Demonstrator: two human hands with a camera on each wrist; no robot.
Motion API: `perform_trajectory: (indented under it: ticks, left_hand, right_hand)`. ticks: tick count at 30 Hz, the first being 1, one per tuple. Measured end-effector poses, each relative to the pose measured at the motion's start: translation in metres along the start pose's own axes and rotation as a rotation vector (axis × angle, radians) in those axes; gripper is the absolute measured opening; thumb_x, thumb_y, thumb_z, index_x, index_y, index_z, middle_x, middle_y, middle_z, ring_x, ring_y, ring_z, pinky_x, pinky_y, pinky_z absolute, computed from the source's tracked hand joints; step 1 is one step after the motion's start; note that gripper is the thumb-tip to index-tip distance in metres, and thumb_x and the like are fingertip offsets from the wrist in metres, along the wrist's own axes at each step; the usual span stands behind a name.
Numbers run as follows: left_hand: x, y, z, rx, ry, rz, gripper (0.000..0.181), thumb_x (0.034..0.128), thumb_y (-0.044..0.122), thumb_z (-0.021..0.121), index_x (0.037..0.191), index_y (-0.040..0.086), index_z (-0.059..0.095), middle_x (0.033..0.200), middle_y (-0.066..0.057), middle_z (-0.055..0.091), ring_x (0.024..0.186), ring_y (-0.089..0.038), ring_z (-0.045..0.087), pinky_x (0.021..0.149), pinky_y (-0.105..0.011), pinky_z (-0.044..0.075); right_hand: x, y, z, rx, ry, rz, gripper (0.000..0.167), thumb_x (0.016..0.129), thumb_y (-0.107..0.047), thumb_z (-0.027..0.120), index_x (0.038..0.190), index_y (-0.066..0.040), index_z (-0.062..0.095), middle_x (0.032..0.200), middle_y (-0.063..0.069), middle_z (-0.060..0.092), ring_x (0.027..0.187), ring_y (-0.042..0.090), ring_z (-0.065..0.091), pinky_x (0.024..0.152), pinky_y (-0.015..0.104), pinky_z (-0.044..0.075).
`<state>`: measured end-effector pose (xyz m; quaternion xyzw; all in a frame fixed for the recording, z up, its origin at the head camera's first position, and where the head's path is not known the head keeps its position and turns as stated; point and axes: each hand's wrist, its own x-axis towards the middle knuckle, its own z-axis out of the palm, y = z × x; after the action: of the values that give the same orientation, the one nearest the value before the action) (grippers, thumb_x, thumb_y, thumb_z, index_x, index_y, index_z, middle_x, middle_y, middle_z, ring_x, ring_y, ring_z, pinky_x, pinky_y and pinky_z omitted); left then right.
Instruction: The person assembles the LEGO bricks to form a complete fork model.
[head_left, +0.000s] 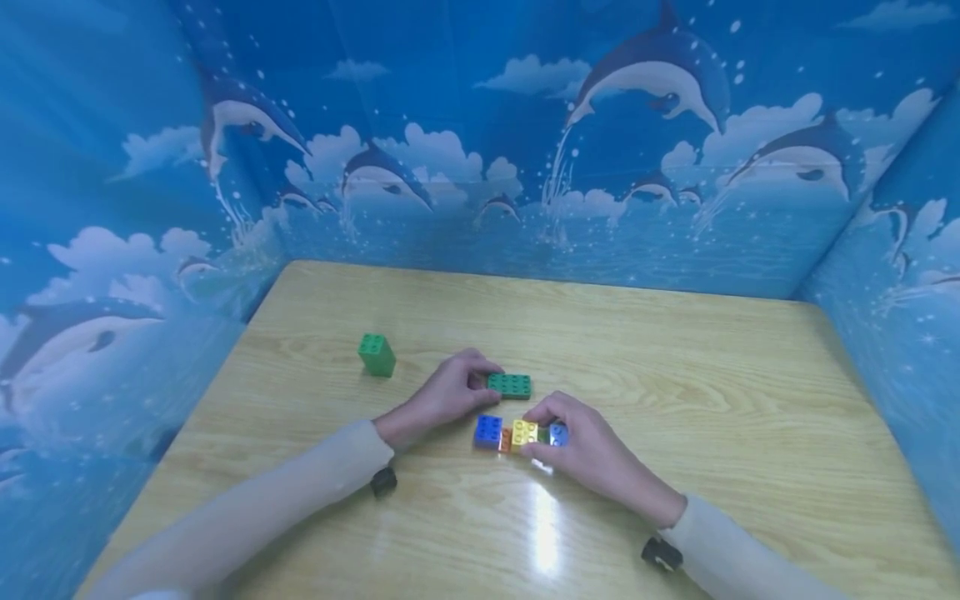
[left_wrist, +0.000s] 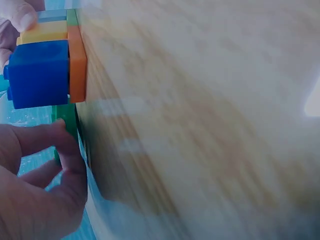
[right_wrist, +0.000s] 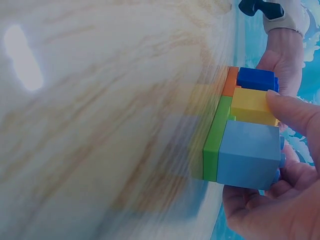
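Note:
My left hand (head_left: 452, 389) pinches the left end of a flat dark green brick (head_left: 510, 386) between thumb and fingers; the brick lies on the table. In the left wrist view a dark blue brick (left_wrist: 39, 75) partly hides it. Closer to me, my right hand (head_left: 581, 433) grips the yellow brick (head_left: 523, 432) of a joined row of toy bricks. This row has an orange base brick (right_wrist: 230, 81) and a light green base brick (right_wrist: 217, 142) low against the table. A light blue brick (right_wrist: 250, 155) sits on the green base, partly covered by my right hand in the head view.
A tall green brick stack (head_left: 377, 356) stands on the wooden table (head_left: 675, 375) left of my hands. Dolphin-printed blue cloth (head_left: 450, 125) walls in the table at the back and sides. Dark wrist devices (head_left: 662, 553) sit at both cuffs.

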<state>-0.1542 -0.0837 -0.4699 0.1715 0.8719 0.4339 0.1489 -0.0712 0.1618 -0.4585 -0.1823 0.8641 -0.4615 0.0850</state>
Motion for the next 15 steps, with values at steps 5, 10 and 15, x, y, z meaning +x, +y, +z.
perform_trajectory:
  ticks: [5, 10, 15]
  left_hand:
    - [0.005, 0.001, 0.005, -0.013, -0.036, 0.031, 0.04, 0.0926, 0.005, 0.087, 0.131, 0.003, 0.076, 0.103, -0.001, 0.063, 0.086, -0.016, 0.06, 0.074, -0.03, 0.055]
    - [0.01, 0.001, 0.008, -0.004, -0.044, 0.061, 0.041, 0.0925, 0.005, 0.087, 0.132, 0.003, 0.075, 0.102, -0.001, 0.064, 0.085, -0.016, 0.061, 0.074, -0.029, 0.056]
    - [0.012, 0.002, 0.009, 0.003, -0.058, 0.057, 0.042, 0.0931, 0.005, 0.086, 0.133, 0.005, 0.075, 0.102, 0.0, 0.064, 0.086, -0.015, 0.061, 0.074, -0.028, 0.056]
  right_hand:
    - [0.0, 0.0, 0.0, 0.005, -0.001, 0.019, 0.031, 0.088, -0.019, 0.093, 0.114, -0.016, 0.075, 0.108, -0.008, 0.07, 0.103, 0.014, 0.066, 0.093, 0.035, 0.059]
    - [-0.001, 0.0, 0.0, -0.013, 0.003, 0.003, 0.032, 0.088, -0.02, 0.093, 0.115, -0.015, 0.075, 0.107, -0.009, 0.069, 0.102, 0.014, 0.066, 0.092, 0.034, 0.059]
    - [0.0, 0.0, 0.0, -0.027, 0.005, -0.003, 0.032, 0.089, -0.02, 0.093, 0.115, -0.016, 0.076, 0.106, -0.009, 0.068, 0.1, 0.014, 0.065, 0.089, 0.033, 0.059]
